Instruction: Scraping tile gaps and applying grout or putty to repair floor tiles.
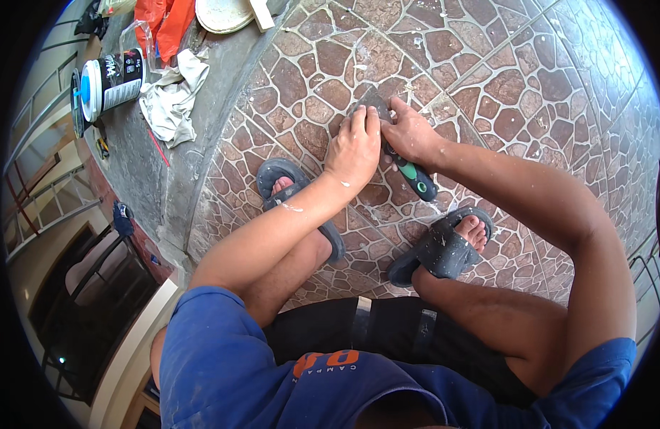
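A scraper [416, 180] with a black and green handle slants across the floor in front of me, its flat grey blade pointing away. My right hand [414, 137] is closed around it where handle and blade meet, with the handle's end sticking out below. My left hand [353, 148] lies over the blade from the left side, fingers together and pressing on it. Both hands are touching or nearly so. The blade's tip rests at or close to the brown stone-pattern floor [505, 86]; contact is partly hidden by my fingers. White specks dot both forearms.
My feet in dark sandals [444, 247] flank the hands. At the upper left, on a grey concrete strip [219, 93], are a black and white can [115, 80] on its side, a white rag [174, 96], a red plastic bag [174, 28], a round whitish lid [221, 16] and a thin red stick [159, 149].
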`<state>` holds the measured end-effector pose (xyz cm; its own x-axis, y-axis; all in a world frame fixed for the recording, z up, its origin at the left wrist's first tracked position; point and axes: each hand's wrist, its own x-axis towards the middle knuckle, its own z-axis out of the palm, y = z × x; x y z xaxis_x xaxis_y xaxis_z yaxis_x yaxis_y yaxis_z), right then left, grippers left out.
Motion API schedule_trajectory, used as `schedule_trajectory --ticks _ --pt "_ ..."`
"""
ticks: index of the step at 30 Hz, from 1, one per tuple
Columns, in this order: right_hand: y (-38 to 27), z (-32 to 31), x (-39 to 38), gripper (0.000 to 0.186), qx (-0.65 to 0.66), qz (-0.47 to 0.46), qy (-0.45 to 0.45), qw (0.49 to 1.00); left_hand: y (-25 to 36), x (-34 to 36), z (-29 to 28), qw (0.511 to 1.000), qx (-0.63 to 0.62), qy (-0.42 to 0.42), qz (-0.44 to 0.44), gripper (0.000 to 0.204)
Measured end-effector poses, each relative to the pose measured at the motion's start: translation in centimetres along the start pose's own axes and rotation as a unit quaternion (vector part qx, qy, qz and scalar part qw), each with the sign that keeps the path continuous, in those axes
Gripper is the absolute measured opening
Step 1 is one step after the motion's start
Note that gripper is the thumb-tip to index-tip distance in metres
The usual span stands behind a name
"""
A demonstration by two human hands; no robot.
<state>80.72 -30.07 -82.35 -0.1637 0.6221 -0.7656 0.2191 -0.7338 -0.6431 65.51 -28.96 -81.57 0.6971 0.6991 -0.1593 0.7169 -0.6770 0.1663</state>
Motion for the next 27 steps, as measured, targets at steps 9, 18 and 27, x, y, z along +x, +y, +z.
schedule_trajectory --ticks 9,18,27 --pt "-1.3 0.2 2.3 0.038 0.053 -0.034 0.055 0.996 -2.1 2.5 -0.4 0.999 -0.036 0.021 -0.004 0.036" --pt "-3.1 -0.1 1.9 0.035 0.155 0.0 0.02 0.988 -3.0 3.1 -0.4 0.999 -0.037 0.027 -0.005 0.036" --pt "0.3 0.2 5.1 0.023 0.077 -0.124 0.074 0.986 -3.0 4.3 -1.1 0.994 -0.104 -0.011 -0.026 0.042"
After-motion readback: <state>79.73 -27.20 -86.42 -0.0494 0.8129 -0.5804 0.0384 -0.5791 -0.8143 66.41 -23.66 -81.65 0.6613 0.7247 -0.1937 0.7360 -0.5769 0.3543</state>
